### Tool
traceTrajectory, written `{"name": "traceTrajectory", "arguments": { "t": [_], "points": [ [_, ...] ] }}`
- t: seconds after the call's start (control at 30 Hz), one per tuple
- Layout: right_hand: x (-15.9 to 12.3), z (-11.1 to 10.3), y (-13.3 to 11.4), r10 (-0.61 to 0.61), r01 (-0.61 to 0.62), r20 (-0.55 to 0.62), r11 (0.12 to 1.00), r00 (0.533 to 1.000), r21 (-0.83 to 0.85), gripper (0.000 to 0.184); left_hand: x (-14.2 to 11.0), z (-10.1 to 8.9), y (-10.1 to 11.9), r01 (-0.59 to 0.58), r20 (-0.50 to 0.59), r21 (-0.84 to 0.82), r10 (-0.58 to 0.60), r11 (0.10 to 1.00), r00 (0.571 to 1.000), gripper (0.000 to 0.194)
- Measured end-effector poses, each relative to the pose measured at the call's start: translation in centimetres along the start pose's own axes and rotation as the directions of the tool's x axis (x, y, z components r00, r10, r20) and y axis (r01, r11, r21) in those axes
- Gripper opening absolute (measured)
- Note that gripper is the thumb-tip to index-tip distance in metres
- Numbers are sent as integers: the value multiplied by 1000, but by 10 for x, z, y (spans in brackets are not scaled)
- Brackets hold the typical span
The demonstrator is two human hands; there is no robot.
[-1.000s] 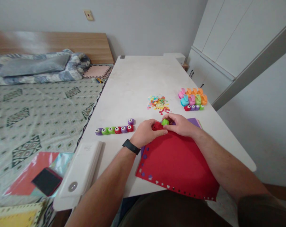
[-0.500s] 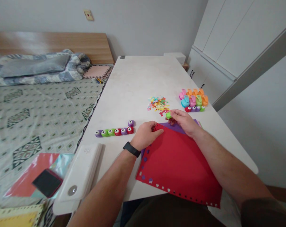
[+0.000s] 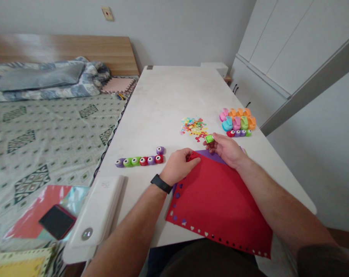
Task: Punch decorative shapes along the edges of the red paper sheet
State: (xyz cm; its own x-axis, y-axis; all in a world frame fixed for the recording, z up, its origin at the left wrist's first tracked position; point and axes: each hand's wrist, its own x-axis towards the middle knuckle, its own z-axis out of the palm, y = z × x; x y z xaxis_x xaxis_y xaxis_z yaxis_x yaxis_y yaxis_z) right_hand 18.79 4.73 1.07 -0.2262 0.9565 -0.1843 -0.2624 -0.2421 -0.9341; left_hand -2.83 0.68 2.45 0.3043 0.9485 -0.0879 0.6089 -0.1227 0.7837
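Observation:
My left hand (image 3: 178, 166) lies on the top corner of a red craft sheet (image 3: 220, 204), whose edges carry rows of small punched shapes. A purple sheet (image 3: 211, 155) shows beneath it. My right hand (image 3: 224, 150) is above the far edge of the red sheet and pinches a small green craft punch (image 3: 209, 139) between thumb and fingers. Just beyond that punch lies a scatter of coloured paper cut-outs (image 3: 194, 128). A black band (image 3: 161, 184) circles my left wrist.
On the white table (image 3: 168, 92), a row of small punches (image 3: 139, 160) stands left of my hands. Larger punches (image 3: 237, 122) and more small ones (image 3: 239, 133) sit far right. A white case (image 3: 96, 211) lies near the edge; a bed (image 3: 47, 142) adjoins.
My right hand has carried the green punch off the red sheet's corner, up and to the right. The corner now lies flat under my left hand.

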Motion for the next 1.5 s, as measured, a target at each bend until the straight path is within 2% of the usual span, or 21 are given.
{"name": "traceTrajectory", "arguments": {
  "t": [0.23,0.43,0.87,0.93,1.0,1.07,1.13,1.2,1.27,1.3,1.33,1.37,1.43,1.5],
  "points": [
    [8,-2,8,-113,103,-101,990,988,-99,38,0,0,2,2,-4,3,-2,1000,1000,27],
    [12,-7,11,-158,134,-146,978,977,-162,41,-1,-2,4,2,1,-11,-2,1000,1000,25],
    [7,-9,2,-233,178,-110,912,966,-369,42,-1,-1,3,-10,-4,1,10,1000,1000,25],
    [7,-10,-5,-299,225,-153,899,942,-375,44,-1,-1,2,-6,-1,0,6,1000,1000,25],
    [9,-18,-14,-386,285,-216,878,897,-386,44,0,-1,2,-4,-3,4,4,1000,1000,25],
    [12,-34,-25,-478,337,-282,839,832,-426,43,0,-1,1,-6,-6,5,6,1000,1000,25],
    [15,-59,-36,-563,342,-370,786,739,-515,44,0,-1,1,-7,-6,0,7,1000,1000,25],
    [15,-92,-46,-636,258,-475,724,608,-640,45,0,-2,2,-8,-11,4,8,1000,1000,24],
    [13,-126,-51,-693,98,-540,653,478,-751,46,0,-2,2,-13,-19,16,13,1000,1000,25],
    [11,-141,-53,-701,-2,-560,624,442,-782,46,0,-2,2,-16,-19,19,16,1000,1000,26],
    [9,-155,-53,-693,-102,-576,597,433,-795,46,0,-3,3,-18,-16,19,18,1000,1000,27],
    [7,-166,-53,-677,-197,-588,566,443,-801,45,0,-3,3,-15,-10,15,16,1000,1000,27],
    [4,-181,-51,-617,-350,-596,483,514,-802,42,0,-3,4,-7,3,2,7,1000,1000,27],
    [3,-187,-48,-557,-433,-590,401,585,-807,42,0,-4,4,2,9,3,-2,1000,1000,27]
  ]
}}
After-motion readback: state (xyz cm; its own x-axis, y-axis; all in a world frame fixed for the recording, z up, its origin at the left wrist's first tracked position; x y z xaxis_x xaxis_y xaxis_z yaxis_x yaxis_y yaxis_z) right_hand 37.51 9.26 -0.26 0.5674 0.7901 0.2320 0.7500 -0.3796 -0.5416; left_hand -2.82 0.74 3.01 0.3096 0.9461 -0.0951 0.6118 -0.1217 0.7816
